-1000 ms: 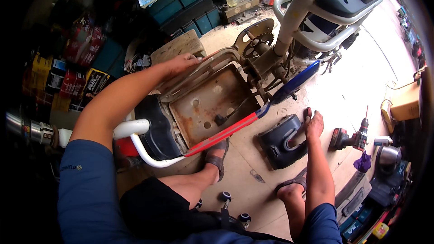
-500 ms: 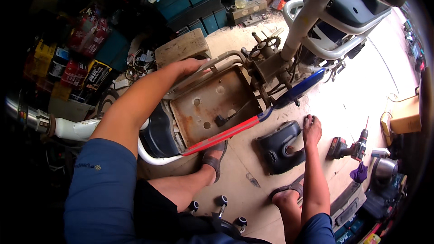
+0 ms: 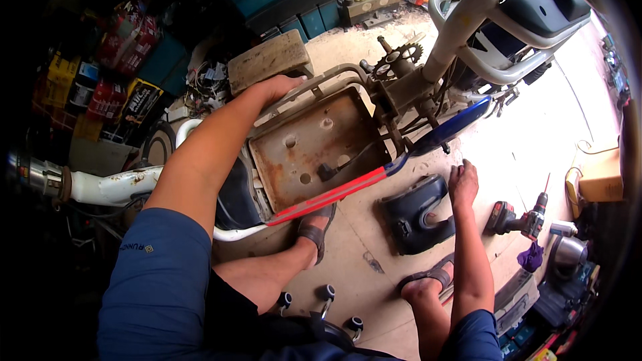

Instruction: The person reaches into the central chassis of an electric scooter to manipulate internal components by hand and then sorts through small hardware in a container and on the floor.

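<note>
- Left hand [image 3: 284, 85], 11 o'clock: part-curled at vehicle frame's [image 3: 328, 198] far side.
- Vehicle frame: centre, rusty tray [image 3: 311, 152].
- Black cover [image 3: 404, 224]: floor [image 3: 354, 230], 4 o'clock.
- Right hand [image 3: 463, 185], 3 o'clock: loosely curled near cover; can't tell either hand's hold.

Cover [image 3: 403, 217] between bike frame [image 3: 409, 93] and drill [image 3: 532, 222]

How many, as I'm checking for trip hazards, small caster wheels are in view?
3, all near the picture's bottom edge: a left wheel, a middle wheel, highest of them, and a right wheel, lowest. More may be hidden.
</note>
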Demonstrator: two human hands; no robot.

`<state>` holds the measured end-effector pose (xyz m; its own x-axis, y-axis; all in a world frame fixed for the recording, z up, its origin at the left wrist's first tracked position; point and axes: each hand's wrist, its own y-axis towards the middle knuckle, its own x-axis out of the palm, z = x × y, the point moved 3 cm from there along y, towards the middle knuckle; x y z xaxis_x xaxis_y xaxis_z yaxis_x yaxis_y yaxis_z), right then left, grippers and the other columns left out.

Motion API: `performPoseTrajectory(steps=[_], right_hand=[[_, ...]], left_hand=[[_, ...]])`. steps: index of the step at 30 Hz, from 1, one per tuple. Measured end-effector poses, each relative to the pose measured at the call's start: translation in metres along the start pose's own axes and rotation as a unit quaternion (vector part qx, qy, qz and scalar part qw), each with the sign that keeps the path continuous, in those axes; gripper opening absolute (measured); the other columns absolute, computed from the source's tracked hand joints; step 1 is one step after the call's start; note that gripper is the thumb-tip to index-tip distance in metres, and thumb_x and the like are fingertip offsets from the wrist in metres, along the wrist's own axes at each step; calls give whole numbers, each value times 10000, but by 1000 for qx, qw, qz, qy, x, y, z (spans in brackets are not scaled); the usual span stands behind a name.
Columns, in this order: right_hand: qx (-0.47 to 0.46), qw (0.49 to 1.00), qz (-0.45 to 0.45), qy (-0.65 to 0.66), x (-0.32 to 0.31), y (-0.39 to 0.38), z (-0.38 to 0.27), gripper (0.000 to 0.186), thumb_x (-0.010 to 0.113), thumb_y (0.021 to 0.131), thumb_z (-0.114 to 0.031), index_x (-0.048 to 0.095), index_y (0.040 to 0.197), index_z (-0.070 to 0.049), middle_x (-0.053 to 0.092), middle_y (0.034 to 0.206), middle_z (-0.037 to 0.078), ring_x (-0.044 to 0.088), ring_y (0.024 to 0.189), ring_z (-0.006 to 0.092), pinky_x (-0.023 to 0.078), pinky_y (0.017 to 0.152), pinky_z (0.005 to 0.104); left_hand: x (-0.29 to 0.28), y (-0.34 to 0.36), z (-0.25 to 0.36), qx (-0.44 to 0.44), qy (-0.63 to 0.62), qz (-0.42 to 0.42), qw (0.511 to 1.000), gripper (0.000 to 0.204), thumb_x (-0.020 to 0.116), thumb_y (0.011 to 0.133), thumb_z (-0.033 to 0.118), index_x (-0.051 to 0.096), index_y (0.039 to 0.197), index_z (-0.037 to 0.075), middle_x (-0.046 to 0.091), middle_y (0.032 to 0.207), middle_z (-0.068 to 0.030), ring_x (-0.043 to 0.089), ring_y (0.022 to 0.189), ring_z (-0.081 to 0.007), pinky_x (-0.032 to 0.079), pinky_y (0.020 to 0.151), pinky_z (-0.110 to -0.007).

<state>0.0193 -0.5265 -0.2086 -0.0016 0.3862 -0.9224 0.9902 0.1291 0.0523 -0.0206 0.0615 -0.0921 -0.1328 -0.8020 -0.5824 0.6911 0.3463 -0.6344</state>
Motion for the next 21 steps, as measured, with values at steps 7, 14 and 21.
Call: performPoseTrajectory(steps=[7, 14, 21], right_hand=[[-131, 989, -34, -51, -39, -62, -58, 479, 739, 965, -303, 642, 1281, 44, 685, 1169, 237, 621, 1255, 396, 524, 999, 466], [-146, 989, -20, -30, -44, -96, -57, 551, 730, 965, -331, 596, 1334, 57, 626, 1299, 266, 615, 1205, 413, 496, 1036, 455], [38, 998, 19, 56, -40, -96, -16, 495, 657, 1014, -349, 637, 1331, 31, 681, 1290, 257, 661, 1173, 428, 518, 1027, 467]], left_hand=[[-14, 11, 0, 40, 121, 121, 984, 687, 495, 1066, 581, 738, 1234, -40, 709, 1288, -241, 657, 1201, -385, 490, 1042, -477], [-6, -59, 71, 83, 125, 297, 943, 665, 490, 1025, 590, 740, 1260, 20, 676, 1346, -268, 631, 1273, -467, 489, 1099, -515], [82, -252, 128, 340, 35, 209, 916, 519, 573, 1057, 474, 704, 1294, 31, 753, 1167, -186, 714, 1116, -312, 519, 992, -384]])
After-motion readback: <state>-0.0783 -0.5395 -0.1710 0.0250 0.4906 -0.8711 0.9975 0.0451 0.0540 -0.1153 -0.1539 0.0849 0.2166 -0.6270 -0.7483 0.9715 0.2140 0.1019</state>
